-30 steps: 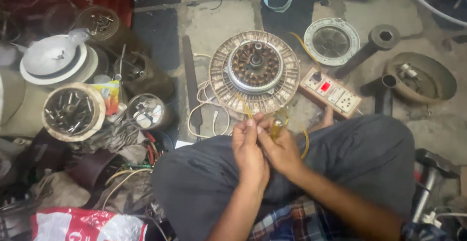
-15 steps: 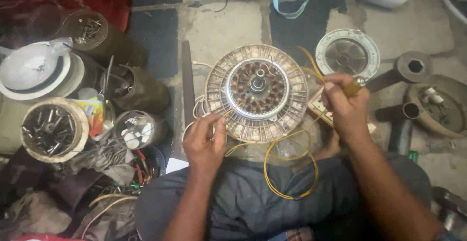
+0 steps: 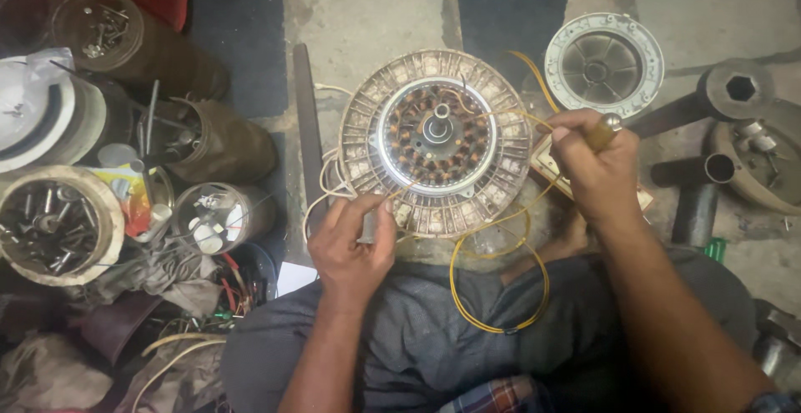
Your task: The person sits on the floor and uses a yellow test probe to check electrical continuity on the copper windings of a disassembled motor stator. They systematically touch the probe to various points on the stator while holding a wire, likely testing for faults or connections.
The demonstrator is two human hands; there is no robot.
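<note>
A round fan motor stator, ringed with pale laminations and copper windings around a central shaft, is lying flat on the concrete floor just in front of the seated person's knees. A thin yellow wire is running from the motor's near rim and looping down over the person's grey lap.

The left hand is sitting at the motor's near-left edge, its fingers pinching a strand of the wire against the rim. The right hand is hovering at the motor's right edge, clenched around a tool with a yellowish handle.

Beyond the motor to the right, a white round housing is lying open side up. Left of the motor, several open tins are standing together; the nearest tin is holding small parts, and a wider one farther left is holding screws and bolts.
</note>
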